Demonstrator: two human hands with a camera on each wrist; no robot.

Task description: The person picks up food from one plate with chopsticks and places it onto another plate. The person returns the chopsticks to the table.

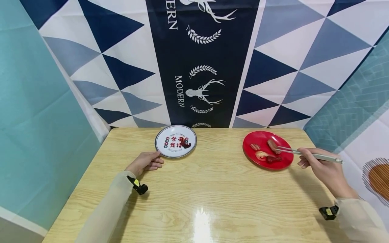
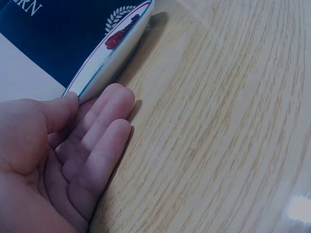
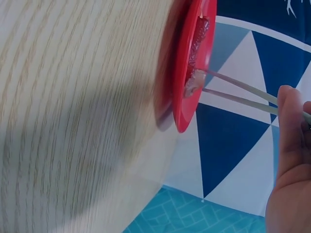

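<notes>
At the back left of the table, my left hand [image 1: 148, 162] holds the near-left rim of a white plate [image 1: 170, 153] with red characters and a dark edge. In the left wrist view, the thumb [image 2: 62, 109] lies on that rim, with the other fingers partly bent beside and below it. A dark red food piece [image 1: 184, 143] lies on this plate's right half. My right hand [image 1: 326, 170] grips pale green chopsticks [image 1: 322, 157]. Their tips are at a brown meat-like piece [image 1: 272, 145] on the red plate [image 1: 258, 136]; whether they pinch it, I cannot tell.
Also on the red plate are a small pinkish piece [image 1: 255, 146] and a drumstick-shaped piece [image 1: 268, 157] with a dark red end. Both plates stand near the back edge of the wooden table [image 1: 212, 189], before a patterned cloth [image 1: 200, 60].
</notes>
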